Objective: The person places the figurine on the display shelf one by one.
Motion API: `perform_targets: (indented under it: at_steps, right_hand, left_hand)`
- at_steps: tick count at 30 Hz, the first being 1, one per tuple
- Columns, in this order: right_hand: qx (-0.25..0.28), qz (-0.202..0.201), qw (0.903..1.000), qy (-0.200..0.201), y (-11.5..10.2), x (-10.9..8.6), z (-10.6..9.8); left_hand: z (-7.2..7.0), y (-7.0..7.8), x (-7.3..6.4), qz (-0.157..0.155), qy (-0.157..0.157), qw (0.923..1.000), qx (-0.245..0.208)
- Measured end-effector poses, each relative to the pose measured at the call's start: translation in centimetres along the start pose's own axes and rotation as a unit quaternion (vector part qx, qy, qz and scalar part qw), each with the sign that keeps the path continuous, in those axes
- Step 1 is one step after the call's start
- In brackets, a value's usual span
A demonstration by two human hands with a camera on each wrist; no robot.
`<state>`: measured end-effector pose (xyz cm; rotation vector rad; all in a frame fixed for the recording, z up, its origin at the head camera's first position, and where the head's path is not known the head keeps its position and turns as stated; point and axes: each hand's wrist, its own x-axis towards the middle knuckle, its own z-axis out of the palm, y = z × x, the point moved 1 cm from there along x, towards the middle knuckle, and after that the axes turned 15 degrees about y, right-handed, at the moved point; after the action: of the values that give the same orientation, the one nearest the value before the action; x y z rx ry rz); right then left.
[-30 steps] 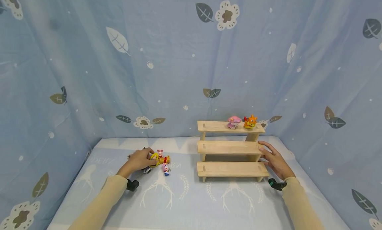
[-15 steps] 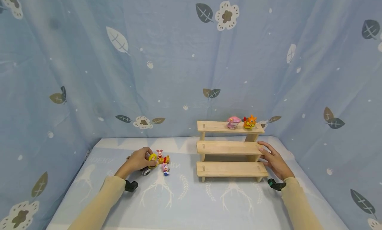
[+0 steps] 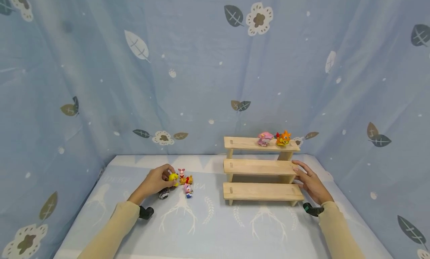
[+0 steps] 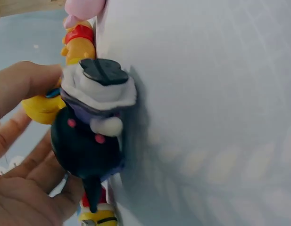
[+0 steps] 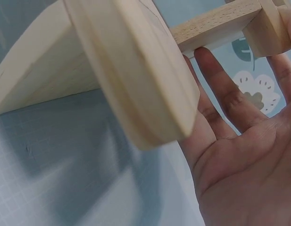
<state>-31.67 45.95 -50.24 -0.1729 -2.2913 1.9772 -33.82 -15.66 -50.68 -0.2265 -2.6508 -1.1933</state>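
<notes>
My left hand [image 3: 156,181] is at the left of the table and pinches a small yellow-haired figurine [image 3: 173,177] between thumb and fingers. In the left wrist view, a dark figurine with a white hat [image 4: 86,141] stands close in front of that hand and partly hides the yellow one. A pink-eared piglet [image 3: 181,172], an orange bear in a red shirt [image 3: 186,180] and a pink-and-blue figurine [image 3: 188,190] are just right of the hand. My right hand [image 3: 312,183] touches the right end of a three-tier wooden shelf [image 3: 258,167] with spread, fairly straight fingers.
On the shelf's top tier stand a pink figurine [image 3: 265,139] and an orange dragon-like figurine [image 3: 283,138]. Low in the left wrist view, a yellow and red toy [image 4: 99,214] shows behind the left hand. A patterned blue curtain [image 3: 188,83] surrounds the table [image 3: 215,229].
The yellow-haired figurine has turned in my left hand, so its face no longer shows in the head view. My right hand stays against the shelf. The head view has shifted slightly.
</notes>
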Motion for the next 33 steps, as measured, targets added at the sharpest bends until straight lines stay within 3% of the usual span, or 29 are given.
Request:
perform_targets:
  at_steps: [8,20,33]
  right_hand:
    - [-0.001,0.000,1.0000,-0.001,0.3,-0.1,0.0]
    - [0.000,-0.003,1.0000,0.001,0.2,-0.1,0.1]
    - [-0.006,0.002,0.9999,0.011,0.1,-0.1,0.2]
  left_hand:
    - [-0.4,0.0,-0.1,0.022,0.032,0.9985,-0.038]
    - [-1.1,0.7,0.2,0.049,0.056,0.9961,-0.047]
    - [-2.0,1.5,0.3,0.046,0.075,0.9943,-0.060]
